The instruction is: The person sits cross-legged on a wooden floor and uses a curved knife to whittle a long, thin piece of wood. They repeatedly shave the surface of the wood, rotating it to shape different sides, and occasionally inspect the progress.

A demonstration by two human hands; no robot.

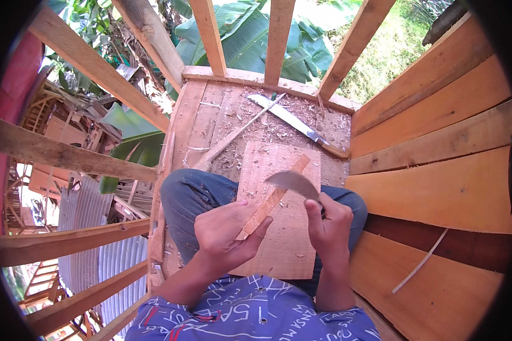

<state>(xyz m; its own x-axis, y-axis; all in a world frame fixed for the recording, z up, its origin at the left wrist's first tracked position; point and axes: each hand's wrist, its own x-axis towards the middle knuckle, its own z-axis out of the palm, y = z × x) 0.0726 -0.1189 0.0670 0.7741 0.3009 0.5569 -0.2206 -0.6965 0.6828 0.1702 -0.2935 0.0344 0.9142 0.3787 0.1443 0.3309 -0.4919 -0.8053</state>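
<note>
My left hand [224,230] is closed round the lower end of a narrow wooden stick [274,198], which slants up to the right. In my right hand [330,223] is a knife with a short, curved, dark blade [294,183]; its handle is mostly hidden by my fingers. The blade crosses the stick near its upper end; whether it touches the wood I cannot tell. Beneath both hands a flat wooden board [279,244] lies across my lap, with a few shavings on it.
A long knife [290,120] with a wooden handle lies on the shaving-strewn plank floor [196,122] ahead, crossed by a pale pointed stick [233,135]. Slatted rails [210,40] enclose the front and left. A plank wall [426,176] stands on the right.
</note>
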